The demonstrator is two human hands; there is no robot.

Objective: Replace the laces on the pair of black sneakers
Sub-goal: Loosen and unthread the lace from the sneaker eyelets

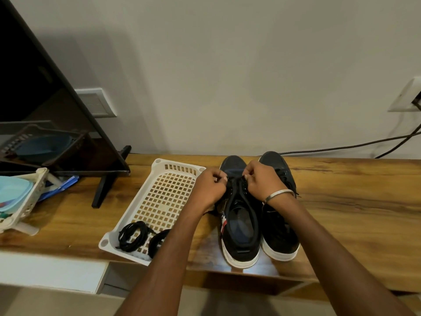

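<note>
TV at left on wooden table; basket with blue lid beside it; wall socket, cable at right.

A single wide-angle camera on the person's head looks forward and steeply down at the brown wooden bench, close above it, facing the plain pale wall; both forearms reach in from the bottom edge.

Bare forearms, no sleeves, silver bangle on the right wrist
</note>
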